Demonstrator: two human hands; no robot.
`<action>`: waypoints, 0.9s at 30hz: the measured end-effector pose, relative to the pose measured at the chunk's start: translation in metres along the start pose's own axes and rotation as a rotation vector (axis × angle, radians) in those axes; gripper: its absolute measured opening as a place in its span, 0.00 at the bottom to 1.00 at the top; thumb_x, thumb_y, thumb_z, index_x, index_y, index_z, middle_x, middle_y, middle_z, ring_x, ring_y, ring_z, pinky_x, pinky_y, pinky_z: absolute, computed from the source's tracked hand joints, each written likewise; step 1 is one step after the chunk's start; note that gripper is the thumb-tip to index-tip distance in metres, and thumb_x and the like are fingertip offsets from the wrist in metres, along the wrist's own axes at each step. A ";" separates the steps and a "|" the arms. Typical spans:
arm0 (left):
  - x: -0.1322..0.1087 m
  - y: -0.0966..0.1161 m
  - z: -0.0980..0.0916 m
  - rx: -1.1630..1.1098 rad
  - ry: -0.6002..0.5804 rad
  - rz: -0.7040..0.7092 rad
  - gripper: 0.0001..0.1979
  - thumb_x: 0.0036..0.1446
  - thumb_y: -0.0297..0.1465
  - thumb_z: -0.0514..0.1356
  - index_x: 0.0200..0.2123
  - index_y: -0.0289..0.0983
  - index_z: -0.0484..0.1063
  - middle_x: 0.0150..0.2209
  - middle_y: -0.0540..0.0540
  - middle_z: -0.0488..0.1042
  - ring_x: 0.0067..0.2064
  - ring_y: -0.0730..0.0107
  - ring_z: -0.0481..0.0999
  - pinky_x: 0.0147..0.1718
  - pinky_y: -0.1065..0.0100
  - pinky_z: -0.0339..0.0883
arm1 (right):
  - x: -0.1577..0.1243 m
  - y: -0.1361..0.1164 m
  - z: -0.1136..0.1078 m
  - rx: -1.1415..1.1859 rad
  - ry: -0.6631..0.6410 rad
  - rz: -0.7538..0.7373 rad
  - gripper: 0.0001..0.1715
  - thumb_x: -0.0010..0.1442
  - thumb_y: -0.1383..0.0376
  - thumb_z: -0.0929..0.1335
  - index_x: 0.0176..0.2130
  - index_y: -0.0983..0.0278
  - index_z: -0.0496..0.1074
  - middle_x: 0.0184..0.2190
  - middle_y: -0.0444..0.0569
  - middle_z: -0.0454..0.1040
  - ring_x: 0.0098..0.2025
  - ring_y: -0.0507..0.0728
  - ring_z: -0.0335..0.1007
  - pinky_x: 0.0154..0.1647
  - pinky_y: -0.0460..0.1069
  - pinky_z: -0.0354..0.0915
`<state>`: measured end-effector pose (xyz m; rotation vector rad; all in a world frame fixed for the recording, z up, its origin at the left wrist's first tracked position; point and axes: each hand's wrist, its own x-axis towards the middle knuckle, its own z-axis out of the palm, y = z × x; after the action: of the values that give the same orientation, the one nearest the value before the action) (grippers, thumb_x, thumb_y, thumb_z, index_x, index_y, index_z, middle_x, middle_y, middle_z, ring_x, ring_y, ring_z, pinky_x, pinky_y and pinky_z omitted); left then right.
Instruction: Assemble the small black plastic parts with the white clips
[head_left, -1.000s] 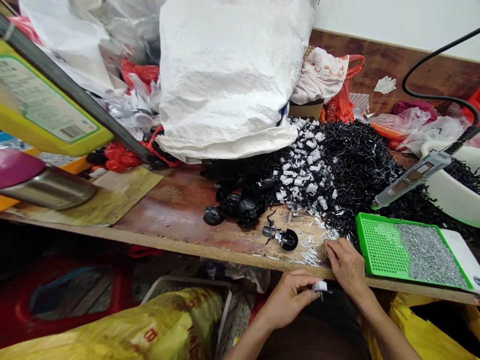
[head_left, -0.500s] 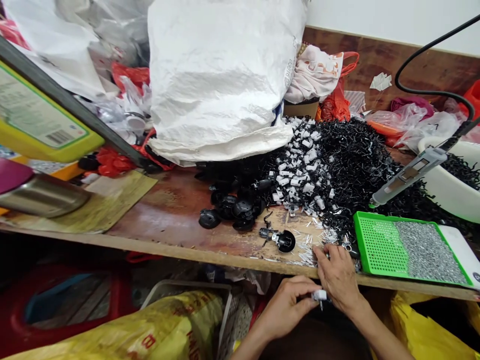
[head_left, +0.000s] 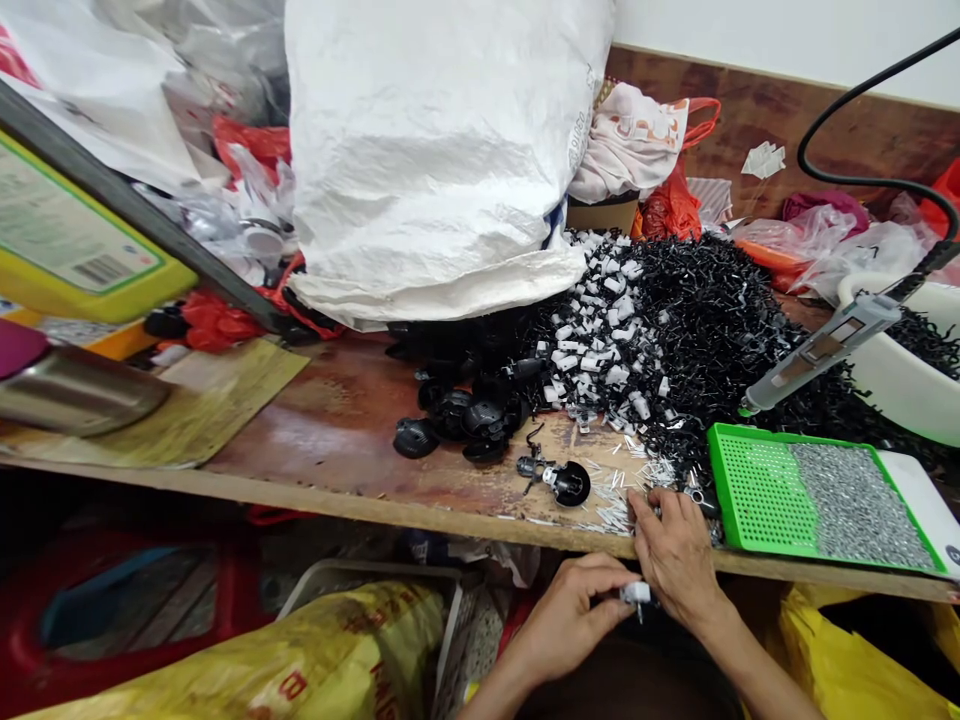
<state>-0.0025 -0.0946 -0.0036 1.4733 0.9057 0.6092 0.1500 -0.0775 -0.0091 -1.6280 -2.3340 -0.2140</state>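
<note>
Loose thin silvery pins near the edge of the brown wooden surface could be knocked off by a careless sweep.
Lower right of centre, the left hand has its fingers clamped on a small white plastic part, which a weak pinch might drop; the right hand lies palm down by the pins, grip hidden.
</note>
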 end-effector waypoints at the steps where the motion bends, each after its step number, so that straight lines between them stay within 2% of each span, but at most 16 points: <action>1: 0.000 0.000 0.000 -0.001 0.001 -0.003 0.11 0.48 0.27 0.56 0.36 0.38 0.74 0.33 0.44 0.74 0.35 0.69 0.70 0.35 0.71 0.60 | 0.000 0.000 0.000 0.002 0.001 0.001 0.19 0.51 0.71 0.59 0.44 0.66 0.66 0.31 0.52 0.62 0.32 0.57 0.52 0.30 0.50 0.52; 22: -0.001 0.000 0.002 0.002 -0.016 -0.014 0.11 0.49 0.28 0.55 0.35 0.39 0.74 0.33 0.46 0.73 0.35 0.70 0.69 0.35 0.71 0.59 | -0.001 0.001 0.002 0.044 -0.022 0.041 0.21 0.51 0.72 0.59 0.47 0.64 0.63 0.32 0.52 0.60 0.33 0.57 0.52 0.31 0.50 0.52; 27: -0.001 0.001 0.003 0.011 -0.016 -0.003 0.10 0.49 0.29 0.55 0.34 0.38 0.74 0.32 0.45 0.73 0.34 0.70 0.69 0.35 0.71 0.60 | 0.003 0.001 0.002 0.014 -0.035 0.068 0.21 0.52 0.71 0.58 0.46 0.66 0.63 0.29 0.50 0.60 0.31 0.56 0.52 0.30 0.49 0.52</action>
<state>-0.0008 -0.0973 -0.0027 1.4843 0.9001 0.5902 0.1494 -0.0737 -0.0098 -1.7139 -2.2963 -0.1551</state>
